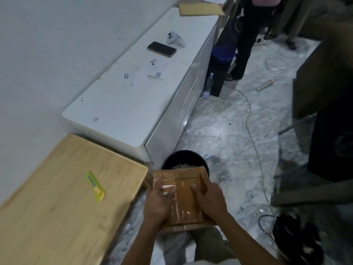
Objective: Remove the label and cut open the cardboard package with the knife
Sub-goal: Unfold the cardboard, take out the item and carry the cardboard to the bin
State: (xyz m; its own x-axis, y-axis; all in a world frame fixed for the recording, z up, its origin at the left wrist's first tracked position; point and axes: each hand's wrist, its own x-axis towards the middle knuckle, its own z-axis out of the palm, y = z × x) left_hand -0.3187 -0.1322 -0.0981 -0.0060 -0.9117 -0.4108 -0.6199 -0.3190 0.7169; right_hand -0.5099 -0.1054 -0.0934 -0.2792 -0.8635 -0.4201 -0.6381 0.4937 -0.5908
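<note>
A brown cardboard package wrapped in shiny clear tape is held in front of me, above the floor and just over a black bin. My left hand lies on its left side, fingers at a white strip of label that shows between them. My right hand grips the package's right edge, fingers curled over the top. A yellow-green utility knife lies by itself on the wooden table to the left, untouched.
The light wooden table fills the lower left. A black bin holding scraps stands under the package. A white cabinet carries a phone, a controller and paper scraps. A person stands at the back; cables and a power strip cross the marble floor.
</note>
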